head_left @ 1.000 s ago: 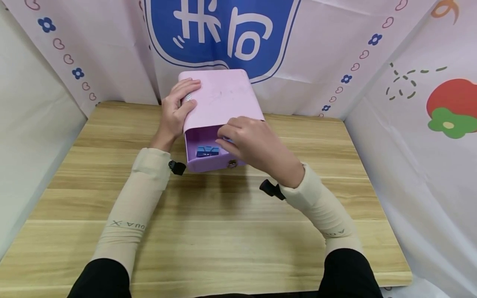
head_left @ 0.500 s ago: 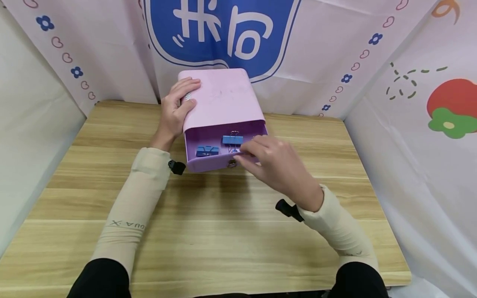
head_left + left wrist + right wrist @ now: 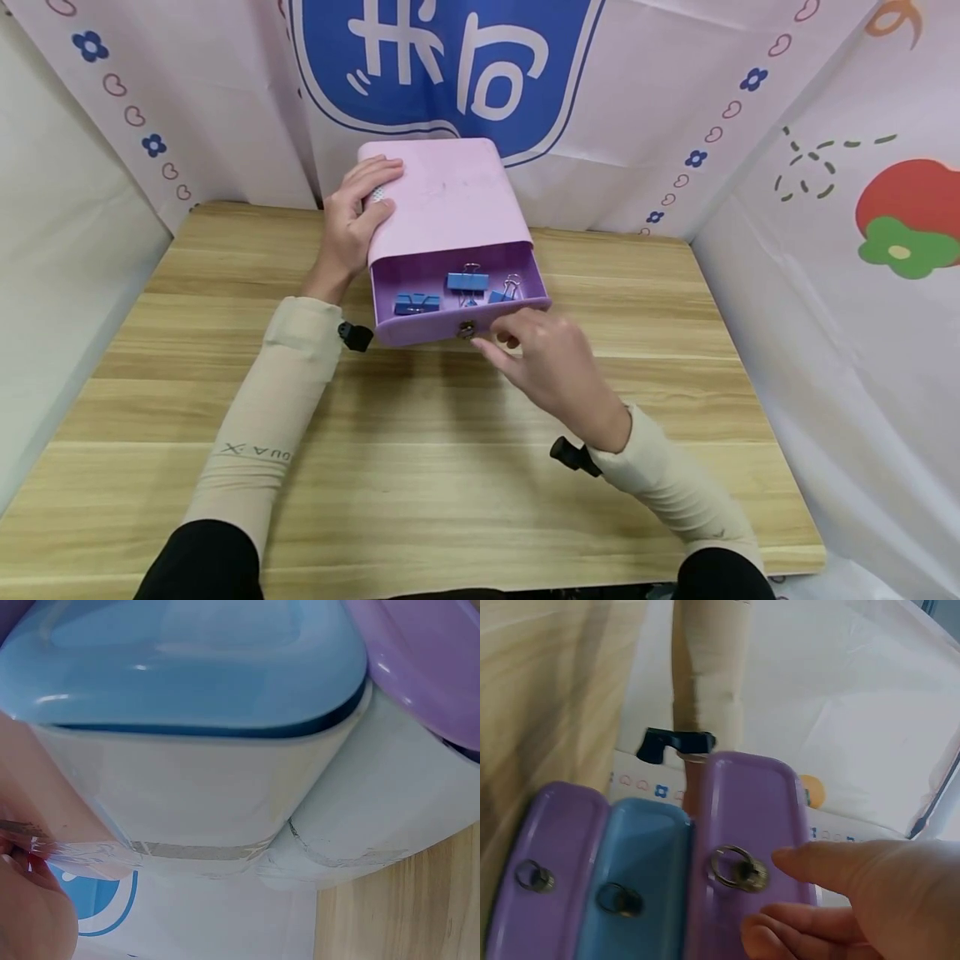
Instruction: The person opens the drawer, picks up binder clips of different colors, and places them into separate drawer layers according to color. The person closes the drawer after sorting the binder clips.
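Note:
My left hand (image 3: 352, 221) rests on the left edge of a pink-topped drawer box (image 3: 450, 196), fingers and thumb lying over its top. The purple top drawer (image 3: 420, 333) is pulled partly out. Several blue binder clips lie inside: one binder clip (image 3: 417, 303) at the left, another binder clip (image 3: 467, 282) near the middle, and a smaller binder clip (image 3: 504, 294) at the right. My right hand (image 3: 551, 358) is just in front of the drawer's right side, loosely bent and holding nothing. Its thumb points toward the ring pull (image 3: 739, 870), apart from it in the right wrist view.
Below the top drawer are a blue drawer (image 3: 641, 862) and another purple drawer (image 3: 555, 847), both with ring pulls. The box stands at the back of a wooden table (image 3: 450, 500), close to a printed cloth (image 3: 622, 125). White cloth hangs on both sides.
My right hand has come out of the drawer, toward me and to the right, uncovering the clips in the middle and at the right. The left hand and the box have stayed in place.

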The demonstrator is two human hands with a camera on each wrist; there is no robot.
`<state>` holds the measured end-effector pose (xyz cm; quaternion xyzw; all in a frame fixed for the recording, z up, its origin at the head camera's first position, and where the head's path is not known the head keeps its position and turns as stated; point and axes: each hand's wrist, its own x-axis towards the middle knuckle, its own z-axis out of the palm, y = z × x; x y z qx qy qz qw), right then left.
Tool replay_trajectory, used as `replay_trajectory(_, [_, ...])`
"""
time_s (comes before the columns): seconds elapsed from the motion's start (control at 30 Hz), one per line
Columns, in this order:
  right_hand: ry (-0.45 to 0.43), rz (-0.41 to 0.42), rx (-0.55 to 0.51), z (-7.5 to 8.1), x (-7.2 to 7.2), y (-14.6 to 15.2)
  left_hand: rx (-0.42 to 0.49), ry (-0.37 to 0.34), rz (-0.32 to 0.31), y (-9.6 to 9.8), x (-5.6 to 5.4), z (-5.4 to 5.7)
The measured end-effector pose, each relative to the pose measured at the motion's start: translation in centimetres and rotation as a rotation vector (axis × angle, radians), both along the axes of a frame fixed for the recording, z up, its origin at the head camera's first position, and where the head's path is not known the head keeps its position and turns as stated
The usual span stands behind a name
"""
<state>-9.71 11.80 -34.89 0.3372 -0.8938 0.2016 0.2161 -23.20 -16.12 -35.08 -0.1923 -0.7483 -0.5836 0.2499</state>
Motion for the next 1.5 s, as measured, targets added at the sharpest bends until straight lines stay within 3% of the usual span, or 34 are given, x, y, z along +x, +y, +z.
replay_trajectory(0.2, [-0.005, -0.044, -0.036, -1.5, 0.0, -0.8, -0.02, 0.009, 0.015, -0.7, -1.8, -1.8])
replay_trajectory(0.4, [0.033, -0.102, -0.046, -2.6, -0.3, -1.7, -0.022, 0.021, 0.011, -1.1, -2.4, -2.3])
replay_trajectory(0.5, [0.061, -0.12, -0.068, -3.0, -0.6, -2.1, -0.023, 0.025, 0.011, -1.1, -2.3, -2.2])
replay_trajectory(0.73, [0.112, -0.156, -0.123, -3.5, -0.8, -2.6, 0.002, -0.006, 0.009, 0.2, 0.5, 0.4])
replay_trajectory(0.9, [0.127, -0.19, -0.153, -3.5, -1.2, -2.9, -0.003, 0.005, 0.008, 0.1, 0.2, 0.1])
replay_trajectory(1.17, [-0.008, -0.171, -0.27, -2.6, -2.4, -3.1, -0.016, 0.02, 0.018, -0.9, -2.1, -2.0])
replay_trajectory(1.5, [-0.121, -0.114, -0.336, -2.2, -3.7, -3.7, -0.014, 0.03, 0.015, -1.1, -2.4, -2.3])
